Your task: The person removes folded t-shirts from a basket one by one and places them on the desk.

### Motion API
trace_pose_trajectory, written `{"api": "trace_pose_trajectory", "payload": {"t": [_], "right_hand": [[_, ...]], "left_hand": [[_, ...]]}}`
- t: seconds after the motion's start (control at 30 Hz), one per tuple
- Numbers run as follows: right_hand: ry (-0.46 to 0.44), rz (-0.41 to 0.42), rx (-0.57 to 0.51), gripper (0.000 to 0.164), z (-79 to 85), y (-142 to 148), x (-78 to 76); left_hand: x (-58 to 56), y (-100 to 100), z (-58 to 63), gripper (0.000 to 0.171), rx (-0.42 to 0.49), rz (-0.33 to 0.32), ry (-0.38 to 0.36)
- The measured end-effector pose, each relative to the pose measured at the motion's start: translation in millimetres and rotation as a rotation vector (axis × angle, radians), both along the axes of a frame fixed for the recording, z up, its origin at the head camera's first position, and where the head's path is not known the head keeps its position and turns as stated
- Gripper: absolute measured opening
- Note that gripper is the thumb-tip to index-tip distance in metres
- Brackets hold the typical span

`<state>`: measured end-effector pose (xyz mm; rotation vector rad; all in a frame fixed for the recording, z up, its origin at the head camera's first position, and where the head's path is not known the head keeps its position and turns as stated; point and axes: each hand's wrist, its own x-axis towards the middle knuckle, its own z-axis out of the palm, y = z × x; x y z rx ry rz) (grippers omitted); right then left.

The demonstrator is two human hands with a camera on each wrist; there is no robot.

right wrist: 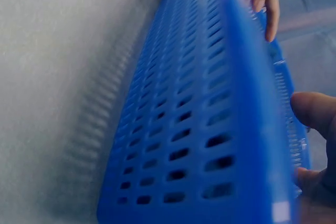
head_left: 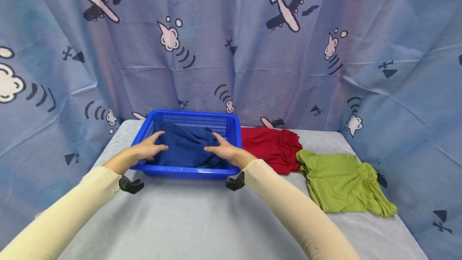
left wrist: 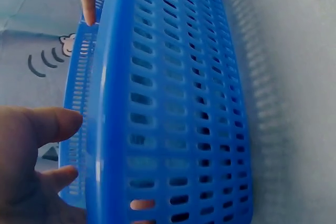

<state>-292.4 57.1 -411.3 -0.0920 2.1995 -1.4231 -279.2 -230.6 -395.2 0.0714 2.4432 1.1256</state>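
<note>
A blue plastic basket (head_left: 191,170) with slotted walls stands on the table, and dark blue cloth (head_left: 184,145) lies inside it. My left hand (head_left: 147,148) reaches over the basket's left part, thumb and fingers spread apart above the cloth. On the opposite side, my right hand (head_left: 225,149) is held over the cloth in much the same way, thumb pointing inward. In the left wrist view, lower fingers of the left hand (left wrist: 26,156) show through the slots, inside the basket wall (left wrist: 173,93). The right wrist view has the right hand (right wrist: 320,124) just beyond the rim.
Folded red cloth (head_left: 270,147) lies right beside the basket. Farther right, a yellow-green garment (head_left: 343,181) is spread near the table's right edge. A blue curtain (head_left: 209,51) printed with airplanes hangs behind the pale table (head_left: 180,220).
</note>
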Motion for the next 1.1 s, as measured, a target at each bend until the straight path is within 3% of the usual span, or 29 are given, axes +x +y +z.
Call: {"api": "trace_pose_trajectory", "payload": {"t": [0.17, 0.3, 0.4, 0.47, 0.6, 0.83, 1.1], "right_hand": [[-0.042, 0.024, 0.013, 0.084, -9.8, -5, -6.1], [-0.049, 0.054, 0.016, 0.085, -13.9, -6, -8.4], [-0.05, 0.065, 0.016, 0.086, -15.2, -7, -9.2], [-0.053, 0.065, 0.014, 0.087, -15.8, -8, -9.7], [-0.066, 0.064, 0.004, 0.088, -16.7, -9, -10.6], [-0.098, 0.085, -0.008, 0.087, -15.0, -7, -11.9], [-0.044, 0.198, 0.083, 0.079, -15.9, -5, -8.3]], "left_hand": [[-6.0, -1, -3.8, 0.067, -0.157, -0.095, 0.031], [-5.2, 1, -7.1, 0.062, -0.249, -0.19, 0.14], [-3.6, 4, -9.2, 0.061, -0.268, -0.218, 0.2], [-3.3, 4, -10.3, 0.063, -0.248, -0.21, 0.198], [-6.7, 2, -14.9, 0.069, -0.169, -0.158, 0.151], [-17.5, -6, -24.0, 0.07, -0.034, -0.078, -0.002], [-14.5, -7, -25.8, 0.064, -0.046, -0.115, -0.042]]}}
